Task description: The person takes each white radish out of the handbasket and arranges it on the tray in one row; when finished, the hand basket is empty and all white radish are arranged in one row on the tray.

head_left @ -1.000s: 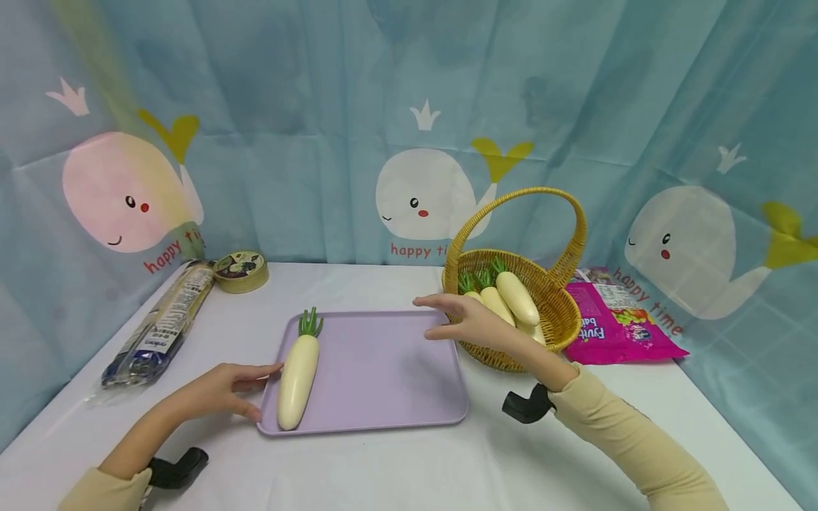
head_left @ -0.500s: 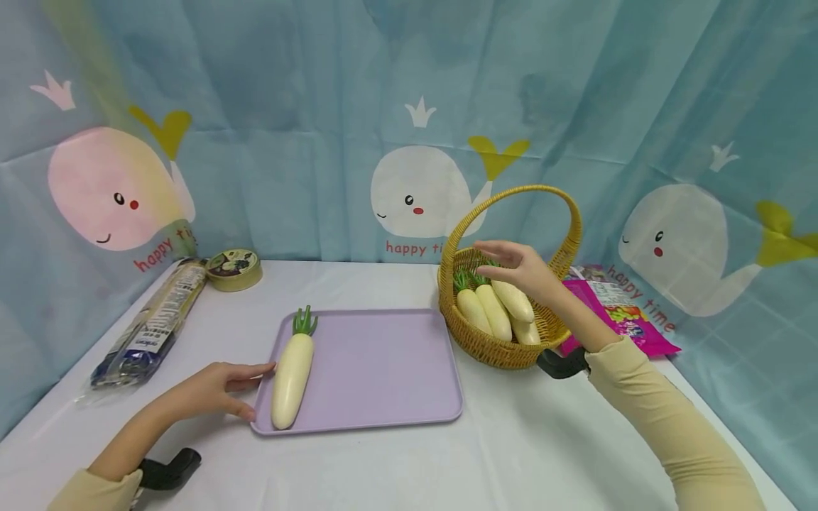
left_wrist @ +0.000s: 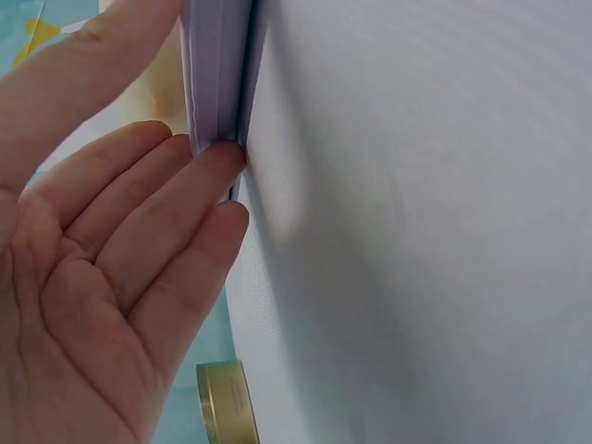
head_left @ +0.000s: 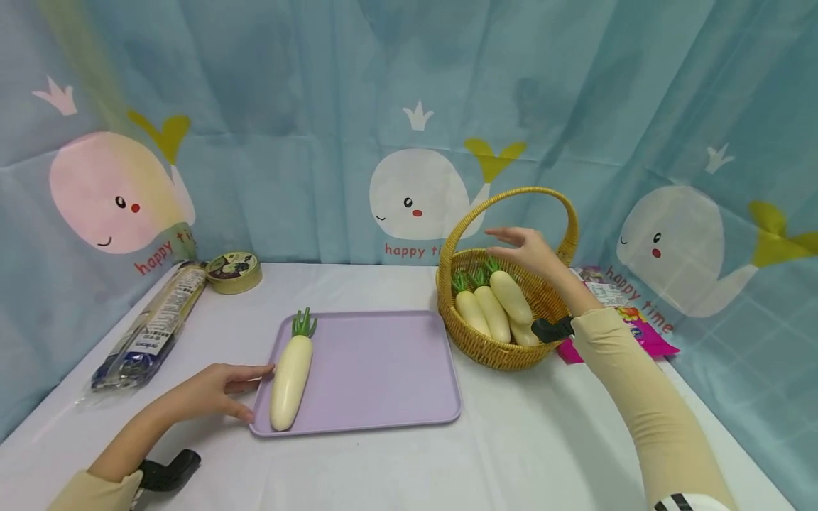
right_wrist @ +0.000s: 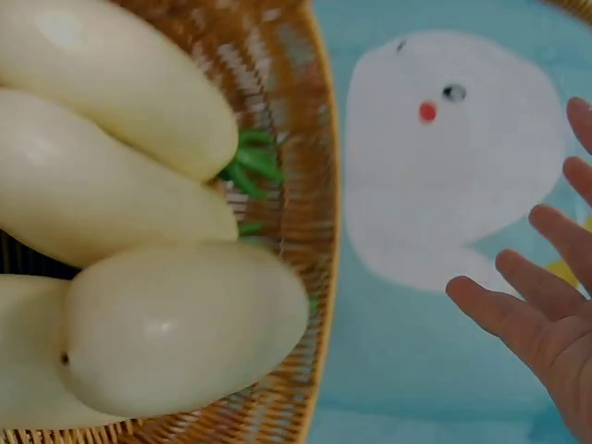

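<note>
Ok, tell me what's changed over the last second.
The right hand has moved rightward and away from the person, from beside the tray's right end to the basket. Nothing was taken hold of or let go. The left hand stayed at the tray's left edge, and the radish on it stayed put.

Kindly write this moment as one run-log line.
left hand: touching tray edge; right hand: empty, near basket; one radish on tray, four others in basket
</note>
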`<state>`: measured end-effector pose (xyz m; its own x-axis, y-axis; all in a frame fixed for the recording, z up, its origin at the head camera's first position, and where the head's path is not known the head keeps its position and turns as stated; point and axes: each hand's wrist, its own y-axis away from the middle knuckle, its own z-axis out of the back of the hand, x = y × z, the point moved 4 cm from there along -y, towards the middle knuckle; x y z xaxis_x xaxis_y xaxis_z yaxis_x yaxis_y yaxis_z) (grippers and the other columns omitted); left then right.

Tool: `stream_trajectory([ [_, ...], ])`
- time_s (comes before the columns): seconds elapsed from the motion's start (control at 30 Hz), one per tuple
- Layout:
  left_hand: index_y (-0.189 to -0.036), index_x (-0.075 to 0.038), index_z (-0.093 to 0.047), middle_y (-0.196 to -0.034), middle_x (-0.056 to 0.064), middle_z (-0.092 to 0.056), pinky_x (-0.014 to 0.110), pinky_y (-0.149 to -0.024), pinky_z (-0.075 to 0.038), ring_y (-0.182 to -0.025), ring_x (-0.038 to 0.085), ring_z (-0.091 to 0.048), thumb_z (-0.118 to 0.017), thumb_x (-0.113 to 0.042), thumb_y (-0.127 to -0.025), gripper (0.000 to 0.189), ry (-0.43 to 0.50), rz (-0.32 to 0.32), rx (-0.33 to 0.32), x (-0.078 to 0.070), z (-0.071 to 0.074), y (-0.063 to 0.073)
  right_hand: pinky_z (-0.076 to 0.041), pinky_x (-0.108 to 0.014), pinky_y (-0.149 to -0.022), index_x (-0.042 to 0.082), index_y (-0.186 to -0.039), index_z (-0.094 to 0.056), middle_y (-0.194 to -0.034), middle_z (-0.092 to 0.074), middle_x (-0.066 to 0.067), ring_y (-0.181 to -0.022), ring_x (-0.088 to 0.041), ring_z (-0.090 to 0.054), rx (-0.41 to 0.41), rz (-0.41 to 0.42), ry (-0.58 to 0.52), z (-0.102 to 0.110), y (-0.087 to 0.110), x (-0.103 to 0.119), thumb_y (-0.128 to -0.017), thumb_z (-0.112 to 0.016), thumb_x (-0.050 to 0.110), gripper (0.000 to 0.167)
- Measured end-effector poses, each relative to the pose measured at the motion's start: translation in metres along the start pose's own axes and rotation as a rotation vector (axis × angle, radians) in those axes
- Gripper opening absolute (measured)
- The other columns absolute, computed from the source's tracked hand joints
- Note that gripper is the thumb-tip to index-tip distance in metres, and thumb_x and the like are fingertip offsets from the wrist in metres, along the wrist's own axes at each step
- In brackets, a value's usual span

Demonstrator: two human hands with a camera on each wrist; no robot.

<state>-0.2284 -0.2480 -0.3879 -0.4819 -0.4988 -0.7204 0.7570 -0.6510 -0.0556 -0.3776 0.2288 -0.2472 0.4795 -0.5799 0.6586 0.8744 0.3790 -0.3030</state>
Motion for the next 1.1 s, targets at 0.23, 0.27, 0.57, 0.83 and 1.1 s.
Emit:
stream_trajectory([
  [0.23,-0.124,0.018,-0.038,-0.124,0.040,-0.032,0.020,-0.081,-0.048,-0.104,0.007,-0.052,-0.075,-0.021,-0.070,0.077,0.073,0.013,0.011,0.002,0.001,-0.001,-0.035,-0.048,-0.096,0.010,-0.126,-0.053,-0.131,-0.045,-0.010,-0.120,-0.029,-0.039,0.012,-0.053,0.071,-0.003,-0.013,-0.017,-0.083,-0.064,0.034,0.051],
  [0.27,-0.124,0.018,-0.038,-0.124,0.040,-0.032,0.022,-0.081,-0.048,-0.104,0.007,-0.053,-0.075,-0.021,-0.070,0.076,0.080,0.019,0.013,0.002,0.001,-0.001,-0.035,-0.048,-0.096,0.009,-0.127,-0.052,-0.132,-0.044,-0.011,-0.121,-0.030,-0.038,0.023,-0.063,0.069,-0.003,-0.015,-0.019,-0.083,-0.064,0.034,0.051],
  [0.57,-0.126,0.016,-0.038,-0.126,0.037,-0.032,0.027,-0.082,-0.048,-0.105,0.021,-0.053,-0.075,-0.022,-0.070,0.077,0.087,0.048,0.016,0.001,0.001,0.000,-0.033,-0.054,-0.095,0.011,-0.129,-0.049,-0.139,-0.033,-0.015,-0.122,-0.038,-0.032,0.080,-0.208,0.148,-0.006,-0.023,-0.036,-0.084,-0.062,0.033,0.052],
  [0.83,-0.127,0.015,-0.038,-0.128,0.035,-0.033,0.031,-0.083,-0.048,-0.105,0.034,-0.051,-0.076,-0.024,-0.068,0.079,0.082,0.098,0.023,-0.001,0.001,-0.003,-0.030,-0.057,-0.096,0.009,-0.136,-0.039,-0.140,-0.028,-0.020,-0.123,-0.041,-0.029,0.266,-0.261,0.243,-0.013,-0.023,-0.051,-0.085,-0.061,0.035,0.062],
  [1.1,-0.127,0.013,-0.039,-0.129,0.033,-0.035,0.030,-0.083,-0.048,-0.105,0.035,-0.051,-0.076,-0.026,-0.067,0.080,0.066,0.115,0.015,0.002,0.000,-0.003,-0.032,-0.057,-0.093,0.008,-0.141,-0.029,-0.142,-0.021,-0.023,-0.123,-0.042,-0.026,0.433,-0.276,0.205,-0.022,-0.018,-0.063,-0.085,-0.062,0.029,0.068],
])
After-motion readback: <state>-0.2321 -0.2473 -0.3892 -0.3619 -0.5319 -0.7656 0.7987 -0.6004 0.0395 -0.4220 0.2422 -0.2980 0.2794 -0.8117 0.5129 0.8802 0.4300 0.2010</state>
